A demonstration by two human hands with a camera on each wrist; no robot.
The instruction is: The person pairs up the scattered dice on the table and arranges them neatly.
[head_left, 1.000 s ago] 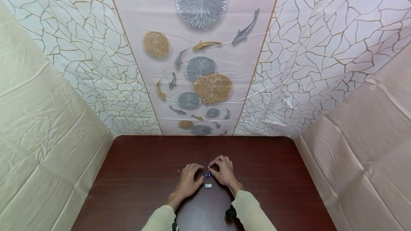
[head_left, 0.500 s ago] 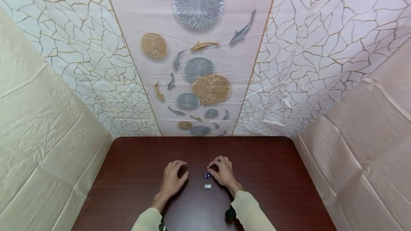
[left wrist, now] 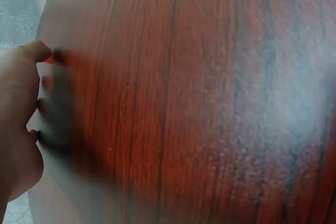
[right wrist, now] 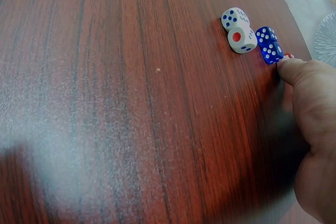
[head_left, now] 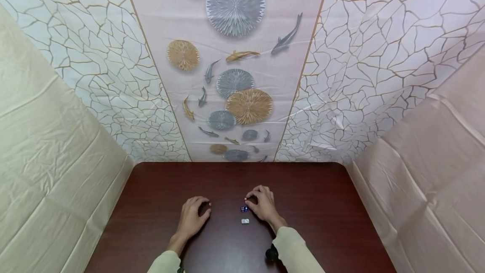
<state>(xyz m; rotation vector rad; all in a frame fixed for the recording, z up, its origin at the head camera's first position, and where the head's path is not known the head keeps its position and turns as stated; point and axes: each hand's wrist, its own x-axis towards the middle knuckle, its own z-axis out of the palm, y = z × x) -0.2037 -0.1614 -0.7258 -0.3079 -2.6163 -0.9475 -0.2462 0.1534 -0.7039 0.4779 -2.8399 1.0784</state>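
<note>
In the head view my left hand (head_left: 192, 217) reaches at the left of centre, index finger and thumb apart on either side of a small red die (head_left: 210, 204). A bit of red (left wrist: 48, 59) shows at a fingertip in the left wrist view. My right hand (head_left: 263, 204) pinches another red die (head_left: 245, 199) between thumb and index finger. Close beside it sit two blue dice (right wrist: 269, 44) with white pips, side by side. Two white dice (right wrist: 239, 30) stand together, nearer to me; one shows a large red pip.
The dark red-brown wooden table (head_left: 303, 188) reaches back to a patterned cloth wall (head_left: 235, 96). Plain beige cloth (head_left: 424, 172) hangs at both sides. A round black object (head_left: 271, 253) is at the right wrist.
My left hand has moved left from beside the blue dice to the lone red die, which keeps its place. The right hand stays at its die throughout.
</note>
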